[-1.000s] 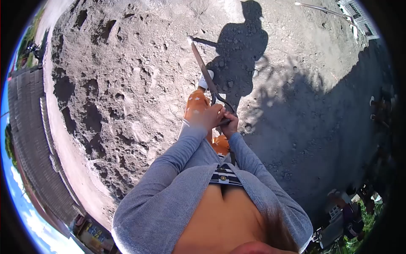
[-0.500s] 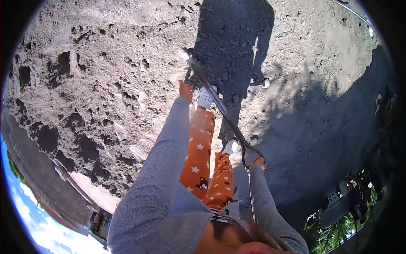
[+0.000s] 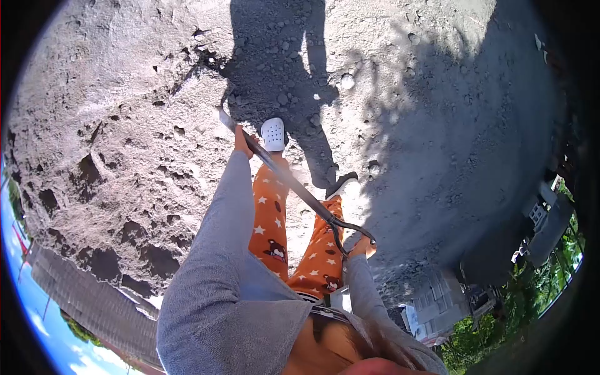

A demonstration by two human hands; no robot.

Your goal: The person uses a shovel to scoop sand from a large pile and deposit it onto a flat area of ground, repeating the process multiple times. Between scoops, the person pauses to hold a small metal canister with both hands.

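A long dark shovel [image 3: 300, 190] slants across in front of my legs, with its split D-shaped handle at the lower right. My right hand [image 3: 364, 247] is closed round the crossbar of that handle. Near the shovel's far end, my left hand [image 3: 244, 142] is wrapped at the shaft, its fingers partly behind it. The metal at that far end is seen nearly edge-on, over rough soil, so the blade's shape is hard to make out. Just right of the left hand is my white clog [image 3: 273, 134]; the other shoe [image 3: 342, 186] is farther back.
Dry, lumpy soil [image 3: 125, 169] with holes spreads on the left. My shadow [image 3: 278, 56] falls ahead, and a wide shaded patch [image 3: 450, 150] lies on the right. Loose stones [image 3: 347, 81] dot the ground. A tiled roof [image 3: 87, 300] and green plants [image 3: 500, 337] show at the edges.
My left hand, apart from the shaft before, is now on it. The shovel has come nearer my body and its far end has swung left. My feet and view have shifted.
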